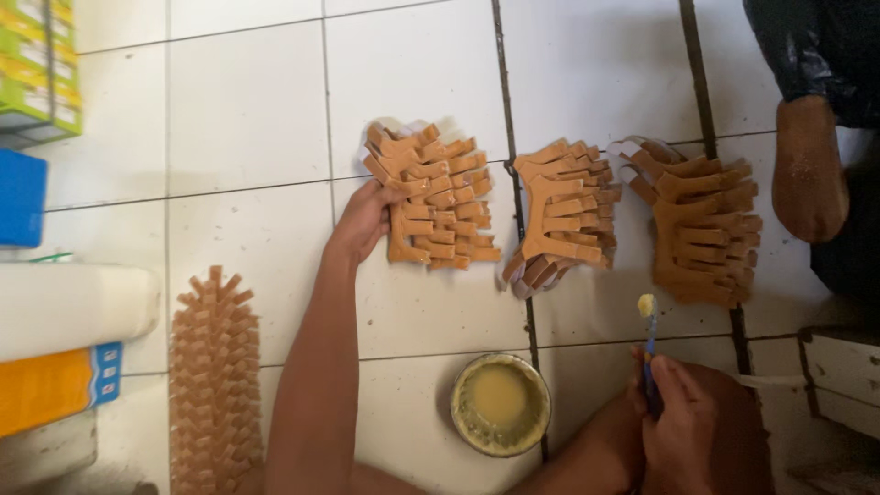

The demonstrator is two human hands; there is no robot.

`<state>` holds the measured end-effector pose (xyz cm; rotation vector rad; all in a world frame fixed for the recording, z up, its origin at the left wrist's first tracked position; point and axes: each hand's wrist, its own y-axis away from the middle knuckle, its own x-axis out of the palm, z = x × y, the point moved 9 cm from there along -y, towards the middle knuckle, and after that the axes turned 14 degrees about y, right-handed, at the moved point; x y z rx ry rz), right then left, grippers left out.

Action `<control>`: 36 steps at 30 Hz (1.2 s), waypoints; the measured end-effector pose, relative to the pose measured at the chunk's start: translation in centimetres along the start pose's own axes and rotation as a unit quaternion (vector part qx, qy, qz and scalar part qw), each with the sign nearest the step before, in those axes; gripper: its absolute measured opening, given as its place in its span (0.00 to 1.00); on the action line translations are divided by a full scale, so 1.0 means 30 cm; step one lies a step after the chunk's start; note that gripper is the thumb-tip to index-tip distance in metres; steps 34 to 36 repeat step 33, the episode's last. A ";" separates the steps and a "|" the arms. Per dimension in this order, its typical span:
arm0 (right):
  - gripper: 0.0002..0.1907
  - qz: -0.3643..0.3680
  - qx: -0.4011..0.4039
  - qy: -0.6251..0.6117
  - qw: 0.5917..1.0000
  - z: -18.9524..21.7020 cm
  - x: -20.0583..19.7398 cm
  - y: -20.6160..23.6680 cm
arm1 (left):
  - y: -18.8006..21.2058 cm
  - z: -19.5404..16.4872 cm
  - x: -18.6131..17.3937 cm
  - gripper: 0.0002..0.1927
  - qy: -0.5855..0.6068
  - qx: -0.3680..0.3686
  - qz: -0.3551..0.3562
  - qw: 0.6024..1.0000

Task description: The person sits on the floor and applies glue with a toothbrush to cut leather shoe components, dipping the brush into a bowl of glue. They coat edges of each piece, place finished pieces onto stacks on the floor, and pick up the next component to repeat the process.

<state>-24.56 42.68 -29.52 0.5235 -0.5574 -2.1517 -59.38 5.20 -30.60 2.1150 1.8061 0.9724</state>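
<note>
My left hand (362,220) rests on the left edge of a fanned stack of tan leather-like cut pieces (435,197) on the white tiled floor. Two more fanned stacks lie to its right, a middle stack (561,215) and a right stack (701,229). My right hand (674,417) is shut on a small blue-handled brush (649,330) held upright, its tip loaded with yellowish glue. A round tin of yellowish glue (500,403) sits on the floor between my arms.
A long overlapping row of paler cut pieces (215,376) lies at lower left. Green, blue, white and orange boxes (41,229) line the left edge. Another person's bare foot (808,170) rests at upper right, beside dark cloth.
</note>
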 end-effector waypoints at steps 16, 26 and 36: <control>0.17 0.062 -0.130 0.218 0.965 0.069 0.121 0.092 | 0.884 0.099 -0.278 0.24 -0.130 0.112 -0.098 0.980; 0.15 0.191 -0.103 0.221 0.951 -0.029 0.349 0.110 | 1.827 0.307 -0.275 0.21 -0.214 0.230 -0.295 0.903; 0.14 0.250 -0.153 0.136 0.946 -0.064 0.468 0.153 | 1.990 0.705 -0.262 0.37 -0.451 0.196 -0.315 0.812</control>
